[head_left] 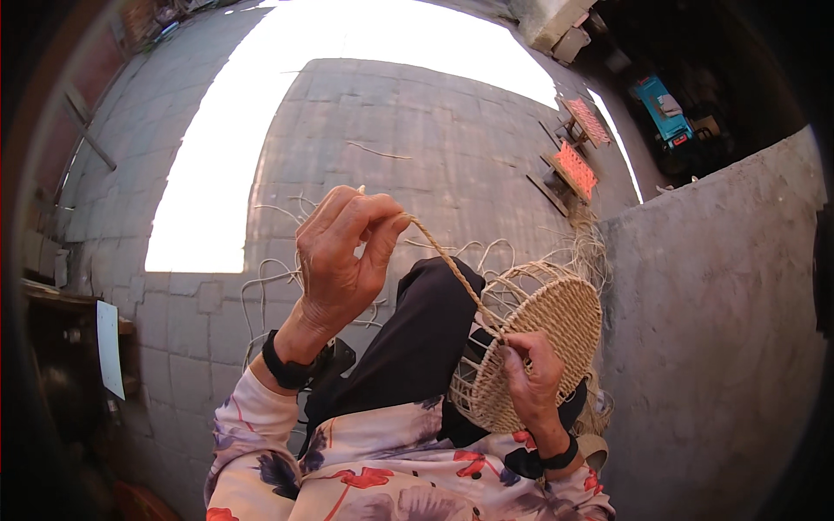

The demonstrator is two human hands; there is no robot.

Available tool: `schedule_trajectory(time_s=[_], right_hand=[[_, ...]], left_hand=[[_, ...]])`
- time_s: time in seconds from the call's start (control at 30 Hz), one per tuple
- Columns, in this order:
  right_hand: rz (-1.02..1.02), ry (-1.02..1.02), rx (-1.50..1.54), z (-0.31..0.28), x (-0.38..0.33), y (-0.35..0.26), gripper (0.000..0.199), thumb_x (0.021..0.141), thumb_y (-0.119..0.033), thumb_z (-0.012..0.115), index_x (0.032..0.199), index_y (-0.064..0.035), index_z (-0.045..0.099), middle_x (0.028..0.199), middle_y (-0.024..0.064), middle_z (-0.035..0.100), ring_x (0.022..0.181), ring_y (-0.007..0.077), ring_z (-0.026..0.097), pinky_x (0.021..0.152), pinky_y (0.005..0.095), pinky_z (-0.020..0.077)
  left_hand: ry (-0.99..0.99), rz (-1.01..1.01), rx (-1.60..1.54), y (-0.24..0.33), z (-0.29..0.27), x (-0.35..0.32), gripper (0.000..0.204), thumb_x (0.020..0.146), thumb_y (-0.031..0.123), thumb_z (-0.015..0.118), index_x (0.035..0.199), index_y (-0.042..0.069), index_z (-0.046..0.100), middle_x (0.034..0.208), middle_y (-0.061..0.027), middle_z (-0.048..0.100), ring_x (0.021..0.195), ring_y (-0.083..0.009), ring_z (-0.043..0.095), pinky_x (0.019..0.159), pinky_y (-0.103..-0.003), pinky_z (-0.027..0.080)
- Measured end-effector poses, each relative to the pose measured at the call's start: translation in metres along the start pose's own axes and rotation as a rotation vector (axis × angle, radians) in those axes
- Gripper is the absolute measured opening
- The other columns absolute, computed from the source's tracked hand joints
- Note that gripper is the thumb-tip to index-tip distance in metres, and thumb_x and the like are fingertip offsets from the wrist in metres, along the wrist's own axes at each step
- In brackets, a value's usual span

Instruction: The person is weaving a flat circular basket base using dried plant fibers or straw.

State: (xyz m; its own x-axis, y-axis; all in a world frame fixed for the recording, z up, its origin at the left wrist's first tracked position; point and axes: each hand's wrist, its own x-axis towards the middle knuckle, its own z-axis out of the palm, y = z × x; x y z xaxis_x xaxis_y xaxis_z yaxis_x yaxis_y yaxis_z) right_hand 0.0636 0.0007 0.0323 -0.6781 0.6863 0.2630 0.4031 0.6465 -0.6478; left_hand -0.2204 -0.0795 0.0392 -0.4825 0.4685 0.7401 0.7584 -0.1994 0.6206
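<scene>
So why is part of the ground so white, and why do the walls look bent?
In the head view, direct sun overexposes a patch of the paved floor to blank white, hiding its joints; the rest lies in shade. The fisheye lens bows the concrete wall and darkens the corners. The left hand, twisted cord and woven basket look sharp.

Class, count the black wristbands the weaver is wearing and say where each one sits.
2. One wristband is on the left wrist, below the left hand pinching the twisted cord. The other is on the right wrist, below the right hand holding the basket.
</scene>
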Motion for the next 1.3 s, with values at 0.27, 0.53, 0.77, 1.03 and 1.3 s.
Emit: schedule_trajectory(time_s=[0.27, 0.53, 0.77, 1.03, 1.3], right_hand=[[-0.015, 0.021, -0.010, 0.004, 0.001, 0.007, 0.020, 0.081, 0.009, 0.066, 0.096, -0.0031, 0.063, 0.086, 0.0119, 0.062, 0.074, 0.0265, 0.063, 0.066, 0.0343, 0.0496], [-0.181, 0.054, -0.107, 0.009, 0.006, 0.003, 0.026, 0.074, 0.011, 0.064, 0.095, -0.0048, 0.064, 0.085, 0.0118, 0.064, 0.078, 0.0296, 0.064, 0.067, 0.0374, 0.0508], [-0.179, 0.083, -0.115, 0.013, 0.005, 0.004, 0.027, 0.073, 0.011, 0.064, 0.094, -0.0043, 0.064, 0.084, 0.0118, 0.062, 0.075, 0.0297, 0.062, 0.065, 0.0384, 0.0496], [-0.148, 0.101, -0.078, 0.008, 0.002, 0.009, 0.021, 0.077, 0.009, 0.065, 0.095, -0.0032, 0.064, 0.082, 0.0109, 0.061, 0.072, 0.0255, 0.062, 0.063, 0.0355, 0.0492], [0.112, 0.208, 0.192, -0.017, -0.024, 0.029, 0.012, 0.087, 0.005, 0.064, 0.096, -0.0024, 0.064, 0.086, 0.0053, 0.060, 0.073, 0.0124, 0.060, 0.066, 0.0251, 0.0487]], left_hand=[[-0.025, -0.130, 0.044, -0.029, 0.011, -0.010, 0.010, 0.086, 0.005, 0.073, 0.090, 0.003, 0.064, 0.075, -0.0053, 0.058, 0.062, -0.0159, 0.056, 0.056, -0.028, 0.045], [-0.209, -0.333, 0.107, -0.063, 0.038, -0.034, 0.012, 0.084, 0.003, 0.072, 0.094, 0.004, 0.066, 0.082, -0.0072, 0.061, 0.067, -0.0206, 0.061, 0.061, -0.031, 0.050], [-0.445, -0.047, -0.218, 0.036, 0.052, -0.053, 0.016, 0.077, 0.003, 0.075, 0.090, 0.005, 0.067, 0.079, -0.0071, 0.062, 0.073, -0.0256, 0.061, 0.064, -0.036, 0.049], [-0.660, 0.027, -0.209, 0.038, 0.075, -0.068, 0.009, 0.079, 0.005, 0.072, 0.086, 0.003, 0.068, 0.080, -0.0093, 0.066, 0.076, -0.0266, 0.063, 0.067, -0.037, 0.051], [-0.760, -0.207, -0.304, 0.051, 0.079, -0.065, 0.013, 0.084, 0.009, 0.066, 0.092, -0.001, 0.069, 0.082, -0.0133, 0.065, 0.081, -0.0272, 0.063, 0.073, -0.038, 0.051]])
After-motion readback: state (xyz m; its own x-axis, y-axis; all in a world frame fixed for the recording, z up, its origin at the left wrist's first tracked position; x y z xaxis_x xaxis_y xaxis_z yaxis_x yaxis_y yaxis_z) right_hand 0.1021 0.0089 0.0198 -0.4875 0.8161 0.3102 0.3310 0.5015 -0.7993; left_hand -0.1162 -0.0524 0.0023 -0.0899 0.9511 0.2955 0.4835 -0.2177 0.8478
